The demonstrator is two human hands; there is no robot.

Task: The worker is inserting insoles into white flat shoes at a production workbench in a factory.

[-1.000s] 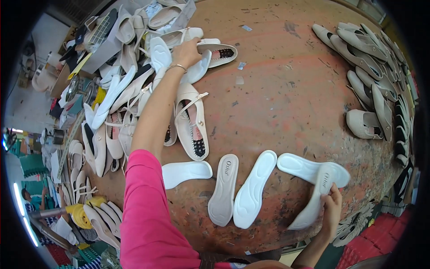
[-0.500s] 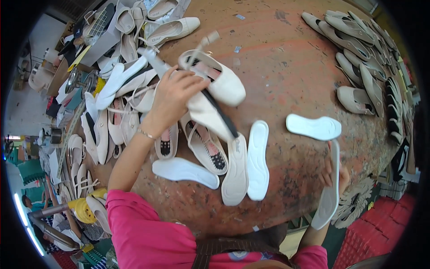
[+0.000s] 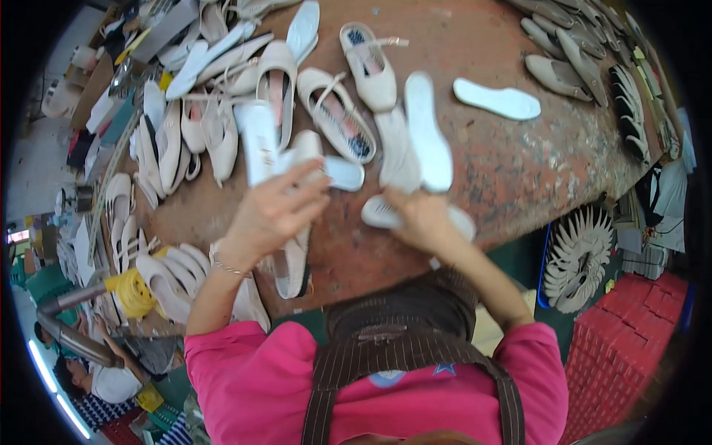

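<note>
My left hand (image 3: pixel 285 208) grips a cream shoe (image 3: pixel 294 259) with a dark sole edge, which shows above and below the fingers. A pale insole (image 3: pixel 259 141) stands out past those fingers, blurred; I cannot tell if it is held too. Near the table's front edge, my right hand (image 3: pixel 429 221) is closed on a white insole (image 3: pixel 380 213), its palm hiding the middle. Beyond it lie a beige insole (image 3: pixel 399 152) and a white insole (image 3: pixel 430 141) side by side. Two strap shoes, one left (image 3: pixel 337 115) and one farther (image 3: pixel 368 67), lie past my hands.
Another white insole (image 3: pixel 498 99) lies on the stained table (image 3: pixel 504 170). Cream shoes (image 3: pixel 170 148) crowd the left side, and more shoes (image 3: pixel 564 74) line the far right. Red crates (image 3: pixel 627 326) are stacked at lower right. A person (image 3: pixel 111 374) is at lower left.
My left hand has come nearer with the shoe. My right hand has swung in from the right with its insole, now low at the table edge. A strap shoe now lies beyond the insoles.
</note>
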